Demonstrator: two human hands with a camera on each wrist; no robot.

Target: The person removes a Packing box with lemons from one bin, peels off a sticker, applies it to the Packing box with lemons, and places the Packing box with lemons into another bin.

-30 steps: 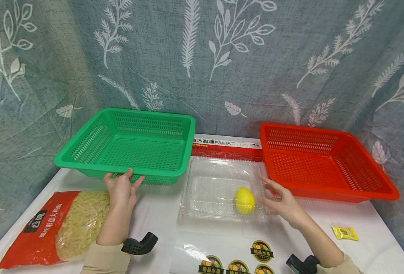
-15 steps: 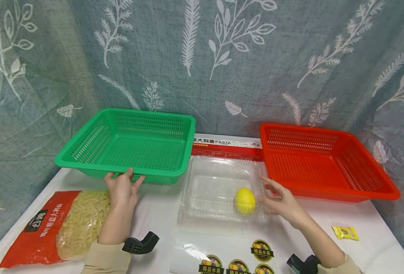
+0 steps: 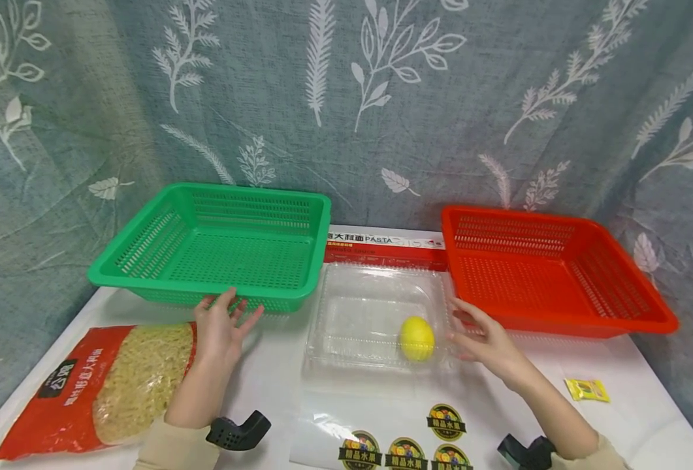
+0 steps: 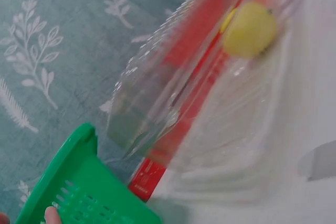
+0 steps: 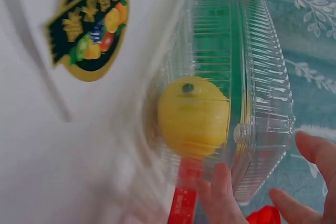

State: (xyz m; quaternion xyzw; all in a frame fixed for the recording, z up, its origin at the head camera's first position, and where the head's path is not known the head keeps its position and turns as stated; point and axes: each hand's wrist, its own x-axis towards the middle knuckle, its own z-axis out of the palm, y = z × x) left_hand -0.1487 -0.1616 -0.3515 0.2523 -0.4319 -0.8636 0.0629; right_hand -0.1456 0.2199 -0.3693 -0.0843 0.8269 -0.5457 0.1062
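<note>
A clear plastic clamshell box (image 3: 360,326) stands mid-table with a yellow lemon (image 3: 417,339) inside, near its front right corner. My right hand (image 3: 490,343) is at the box's right side, fingers spread and curved loosely. In the right wrist view, its fingers (image 5: 223,184) reach alongside the ridged wall, and the lemon (image 5: 193,116) shows through the plastic. My left hand (image 3: 219,326) is at the front rim of the green basket (image 3: 281,292), fingers spread, holding nothing. Only fingertips (image 4: 52,215) of it show in the left wrist view, against the basket (image 4: 89,192).
A red basket (image 3: 558,320) stands at the right, with a small yellow packet (image 3: 586,390) in front of it. Behind the clamshell lies a red and white pasta box (image 3: 387,253). A bag of pasta (image 3: 140,378) lies left; a sheet of round fruit stickers (image 3: 322,424) lies in front.
My left hand has shifted slightly right along the green basket's rim, its fingers spreading wider. My right hand stays beside the clamshell. The head view has shifted a little.
</note>
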